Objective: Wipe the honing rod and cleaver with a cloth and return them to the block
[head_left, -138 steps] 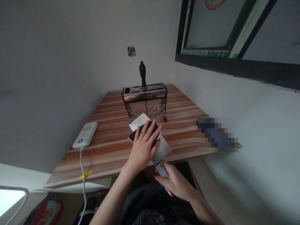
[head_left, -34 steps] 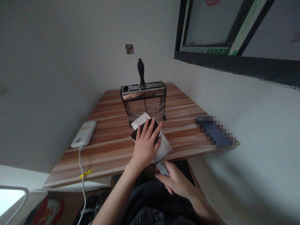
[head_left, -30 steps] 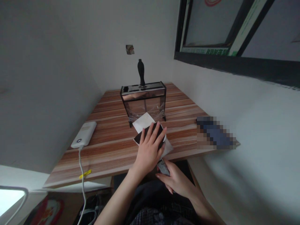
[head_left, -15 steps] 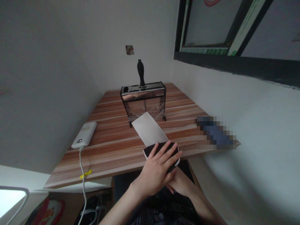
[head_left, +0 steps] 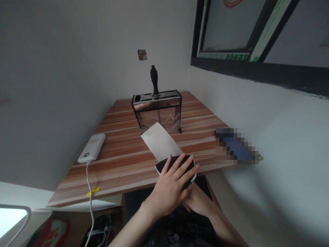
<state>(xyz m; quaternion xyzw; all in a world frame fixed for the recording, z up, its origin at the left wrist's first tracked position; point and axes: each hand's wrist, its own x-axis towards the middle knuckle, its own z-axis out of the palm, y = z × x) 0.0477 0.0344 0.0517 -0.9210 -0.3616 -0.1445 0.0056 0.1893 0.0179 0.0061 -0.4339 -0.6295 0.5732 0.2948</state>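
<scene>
My left hand [head_left: 171, 183] lies palm down with spread, stretched fingers over a black piece with a white edge [head_left: 166, 163]. Beneath it, my right hand [head_left: 191, 199] supports the same piece from below. Most of the right fingers are hidden, with a few tips showing under the left palm. From the far side of the black piece sticks out a flat, blank white strip, like paper [head_left: 161, 140]. What joins the strip and the piece is covered by my hand. Behind the strip's tip stands a clear box with a metal top [head_left: 157, 106] and an upright black handle [head_left: 154, 80].
The wood-grain table [head_left: 123, 118] ends just beyond my hands. At its left lies a white device [head_left: 92, 148] with a white cable [head_left: 90, 195] running over the front edge, near yellow tape [head_left: 93, 191]. A blurred dark blue item [head_left: 236, 145] lies at the right, by the wall.
The white strip and black piece have shifted slightly to the left and up, with both hands keeping their places on the piece. The view has barely moved.
</scene>
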